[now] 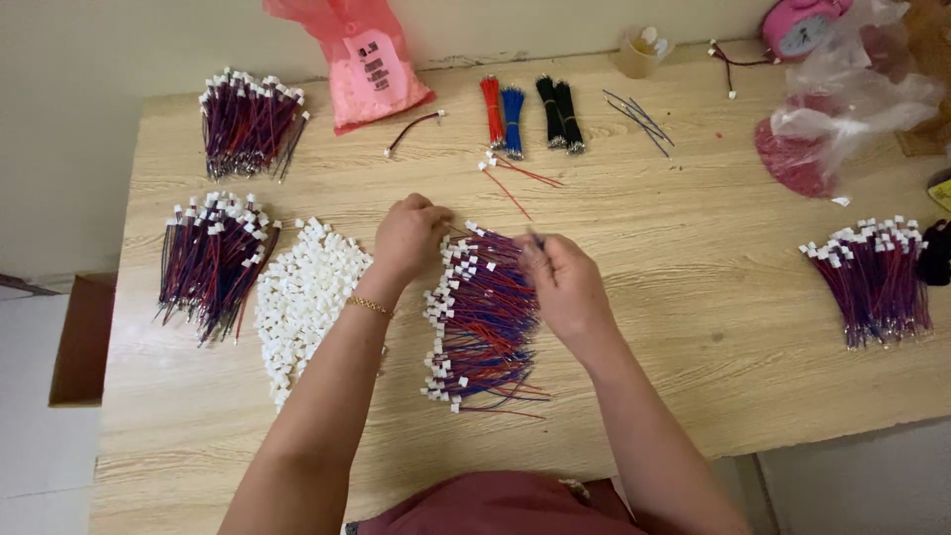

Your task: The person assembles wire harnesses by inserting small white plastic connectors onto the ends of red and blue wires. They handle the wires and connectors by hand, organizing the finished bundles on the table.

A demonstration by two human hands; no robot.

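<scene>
My left hand (408,238) and my right hand (562,280) meet over the top of a pile of short red and blue wires with white plug ends (482,317) in the middle of the table. Both hands have their fingers pinched together; the right one grips a thin wire at its fingertips, and the left seems to pinch the same small piece, though it is too small to make out. A heap of loose white plastic connectors (302,297) lies just left of my left forearm, which wears a thin gold bracelet.
More finished wire bundles lie at the far left (210,260), back left (248,121) and right edge (877,277). Bare red, blue and black wire bundles (530,114) sit at the back, beside a pink bag (369,61), a clear plastic bag (842,99) and a pink clock (797,25).
</scene>
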